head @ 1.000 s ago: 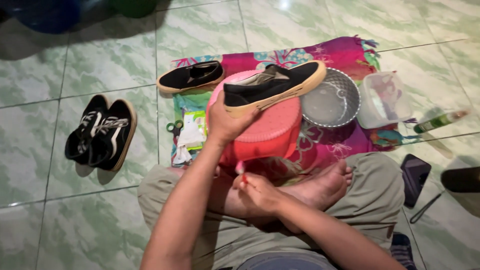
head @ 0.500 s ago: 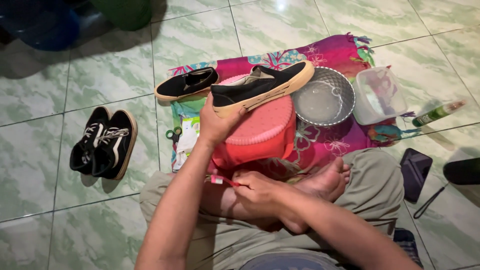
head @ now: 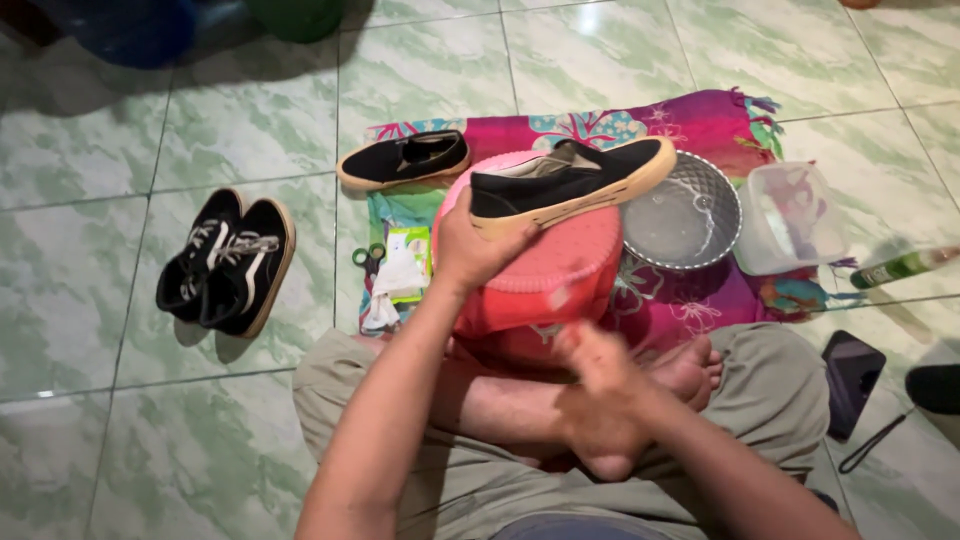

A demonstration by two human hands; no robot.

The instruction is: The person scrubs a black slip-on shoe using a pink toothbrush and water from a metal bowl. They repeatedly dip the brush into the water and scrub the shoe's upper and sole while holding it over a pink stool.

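While the left hand (head: 470,250) closes its fingers on the heel end of a black slip-on shoe (head: 570,180), the right hand (head: 600,375) hangs blurred above the crossed feet, its grip impossible to judge. Resting on an upturned pink basin (head: 545,285), the shoe points its long axis away to the right, toe toward the metal bowl (head: 685,215); the left hand is nearer. Its mate (head: 405,160) lies at the patterned mat's (head: 690,120) far left corner, and laced sneakers (head: 230,265) sit on the tiled floor (head: 100,300).
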